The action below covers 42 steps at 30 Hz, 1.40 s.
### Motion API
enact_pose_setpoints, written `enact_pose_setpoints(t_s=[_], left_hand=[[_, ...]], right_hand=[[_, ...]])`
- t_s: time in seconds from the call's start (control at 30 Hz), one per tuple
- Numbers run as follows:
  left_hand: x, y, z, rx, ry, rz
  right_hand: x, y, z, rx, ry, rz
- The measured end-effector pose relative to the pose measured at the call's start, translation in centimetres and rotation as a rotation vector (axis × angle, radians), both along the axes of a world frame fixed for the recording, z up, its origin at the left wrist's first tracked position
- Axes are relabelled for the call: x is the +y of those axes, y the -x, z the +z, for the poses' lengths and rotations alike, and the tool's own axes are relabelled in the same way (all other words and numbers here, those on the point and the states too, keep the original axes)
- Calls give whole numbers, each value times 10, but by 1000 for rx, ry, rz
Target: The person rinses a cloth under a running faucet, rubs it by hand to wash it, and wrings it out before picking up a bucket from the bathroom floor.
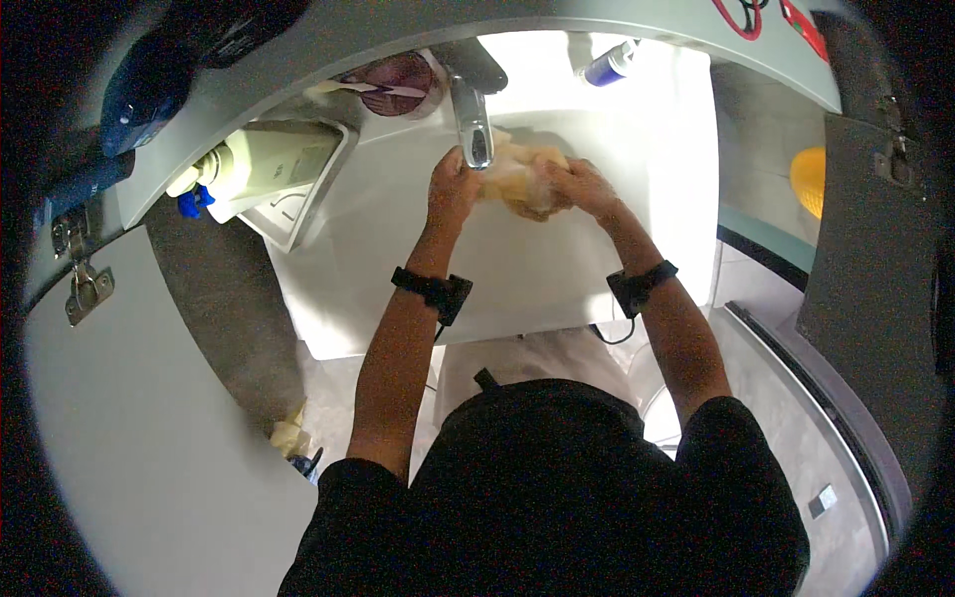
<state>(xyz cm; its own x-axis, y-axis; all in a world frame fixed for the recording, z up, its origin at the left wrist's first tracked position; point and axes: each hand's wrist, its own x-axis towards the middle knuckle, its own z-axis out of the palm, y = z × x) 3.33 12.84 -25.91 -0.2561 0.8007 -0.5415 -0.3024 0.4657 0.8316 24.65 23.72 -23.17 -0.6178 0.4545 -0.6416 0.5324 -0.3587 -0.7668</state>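
Observation:
A soft, yellowish cloth (514, 181) is stretched between my hands over the white washbasin (378, 259), just beneath the chrome faucet (476, 134). My left hand (454, 189) is closed on the cloth's left end, beside the spout. Its right part is bunched in the curled fingers of my right hand (583, 187). Whitish streaks, foam or water, lie over the cloth; which of these I cannot tell. Part of the cloth is hidden by the spout and by my fingers.
A purplish cup (396, 85) with brushes stands left of the faucet. A pale pump bottle (269, 164) leans at a white tray (343, 159) on the left. A blue-and-white tube (609, 65) sits on the back right rim. Open cabinet doors (129, 398) flank both sides.

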Motion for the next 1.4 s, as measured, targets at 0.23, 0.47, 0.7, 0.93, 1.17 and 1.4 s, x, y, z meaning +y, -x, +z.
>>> enact_pose_setpoints(t_s=[0.23, 0.47, 0.7, 0.93, 1.17, 1.4], left_hand=[[19, -31, 32, 45, -202, -92], [39, -48, 46, -101, -275, -255], [23, -28, 34, -53, -146, -82], [2, -5, 16, -109, 6, 229], [-39, 33, 32, 602, -371, 46], [-64, 70, 87, 822, -332, 55]], right_hand=[[10, -30, -5, -507, -340, 22], [-8, -39, -23, 112, -392, -173], [1, -24, 21, 101, -285, -38], [-1, -28, 67, 147, -477, 96], [2, -18, 140, 255, -381, -110], [23, -37, 197, 196, -551, 4]])
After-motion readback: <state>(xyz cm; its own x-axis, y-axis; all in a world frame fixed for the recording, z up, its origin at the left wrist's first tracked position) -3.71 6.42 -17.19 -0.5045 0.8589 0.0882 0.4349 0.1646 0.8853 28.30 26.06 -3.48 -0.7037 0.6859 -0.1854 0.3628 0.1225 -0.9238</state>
